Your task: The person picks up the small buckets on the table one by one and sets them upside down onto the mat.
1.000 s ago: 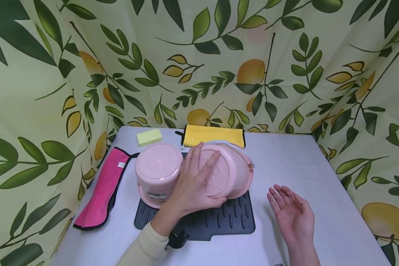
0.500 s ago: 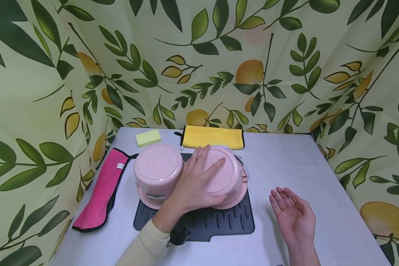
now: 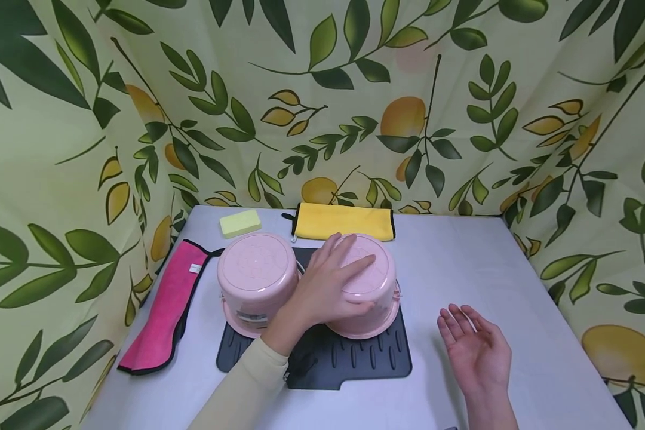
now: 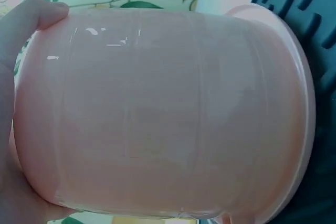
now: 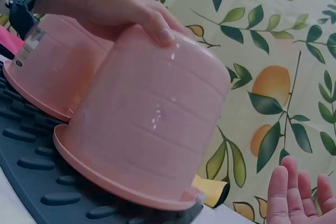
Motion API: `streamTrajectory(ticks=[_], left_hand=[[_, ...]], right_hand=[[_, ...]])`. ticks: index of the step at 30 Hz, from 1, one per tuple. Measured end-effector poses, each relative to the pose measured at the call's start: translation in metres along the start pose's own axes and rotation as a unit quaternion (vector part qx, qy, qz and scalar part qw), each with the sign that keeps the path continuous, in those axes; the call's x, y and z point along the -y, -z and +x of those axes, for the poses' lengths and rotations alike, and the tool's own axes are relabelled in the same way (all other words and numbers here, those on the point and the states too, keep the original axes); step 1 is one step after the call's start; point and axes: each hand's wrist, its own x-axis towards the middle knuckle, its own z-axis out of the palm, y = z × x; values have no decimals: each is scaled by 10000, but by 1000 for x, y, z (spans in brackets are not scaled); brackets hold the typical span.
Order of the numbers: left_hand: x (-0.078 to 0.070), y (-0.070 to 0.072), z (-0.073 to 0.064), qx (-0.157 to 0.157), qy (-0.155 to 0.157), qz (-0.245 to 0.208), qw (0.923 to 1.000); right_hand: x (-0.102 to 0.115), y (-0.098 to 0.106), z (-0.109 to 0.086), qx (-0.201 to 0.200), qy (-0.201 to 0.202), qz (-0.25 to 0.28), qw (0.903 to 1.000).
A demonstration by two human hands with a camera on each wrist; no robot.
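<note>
Two pink buckets stand upside down, side by side on a dark ridged drying mat [image 3: 365, 358]. My left hand [image 3: 328, 289] grips the right bucket [image 3: 381, 280] around its upturned base, thumb on the near side and fingers spread across the bottom. In the left wrist view the wall of that bucket [image 4: 157, 108] fills most of the picture, its rim at the mat. The left bucket [image 3: 257, 263] is partly covered by my forearm. Off to the right, my right hand [image 3: 478, 352] is held palm up with relaxed fingers, holding nothing.
A pink cloth [image 3: 163, 316] with black edging lies left of the mat. At the back of the white table [image 3: 451, 257] are a pale yellow sponge [image 3: 240, 223] and a folded yellow cloth [image 3: 344, 221]. A leaf-patterned curtain [image 3: 328, 89] surrounds the table.
The right bucket was tilted in my left hand; it has come down onto the mat and now stands level, rim down. My right hand has hardly moved.
</note>
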Motion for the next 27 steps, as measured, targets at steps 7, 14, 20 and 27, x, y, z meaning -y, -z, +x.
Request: streamTrajectory(ticks=[7, 14, 20, 27], left_hand=[[0, -5, 9, 327, -54, 174, 9993], [3, -4, 1, 319, -197, -47, 9993], [3, 17, -18, -120, -134, -247, 9995], [11, 57, -54, -888, -77, -147, 9959]], right_hand=[[1, -3, -1, 116, 136, -29, 9998], [5, -4, -1, 403, 297, 151, 9986], [6, -5, -1, 133, 364, -83, 9992], [4, -8, -1, -19, 479, -350, 9982]])
